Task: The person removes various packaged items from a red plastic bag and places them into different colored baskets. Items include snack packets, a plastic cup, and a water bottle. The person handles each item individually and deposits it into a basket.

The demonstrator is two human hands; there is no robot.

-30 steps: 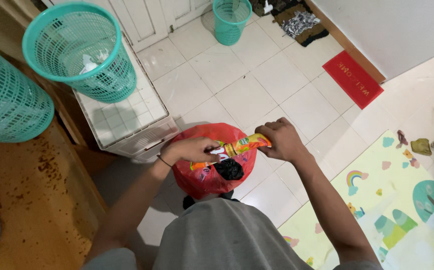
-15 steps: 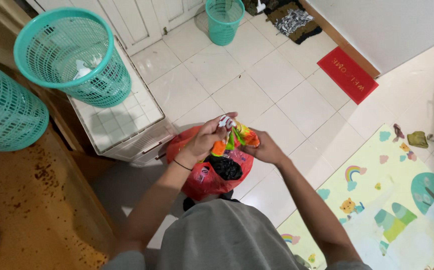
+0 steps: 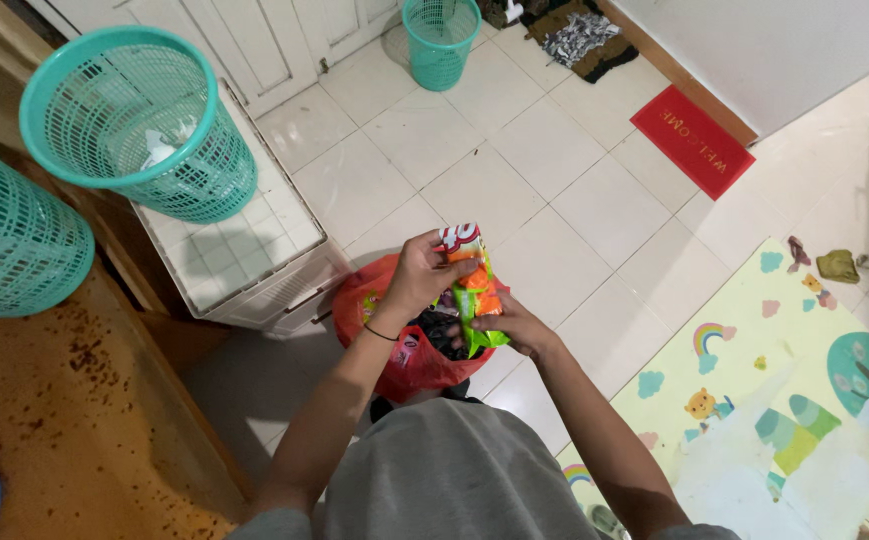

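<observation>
Holding a crumpled wrapper (image 3: 471, 290) above the red bag (image 3: 405, 352), the left hand (image 3: 423, 270) grips its top and the right hand (image 3: 507, 326) is closed on its lower end.

This was a home, seemingly a living area near an entrance. The white tiled floor (image 3: 515, 190) held a red doormat (image 3: 693, 141) against the wall and a darker patterned mat (image 3: 575, 38) farther off. A children's play mat (image 3: 785, 400) with a rainbow, animals and trees covered one corner, small toys (image 3: 839, 265) beside it. Teal plastic baskets (image 3: 135, 125) stood about, one on a white tiled stand (image 3: 245, 250) near white panelled doors (image 3: 275, 35).
</observation>
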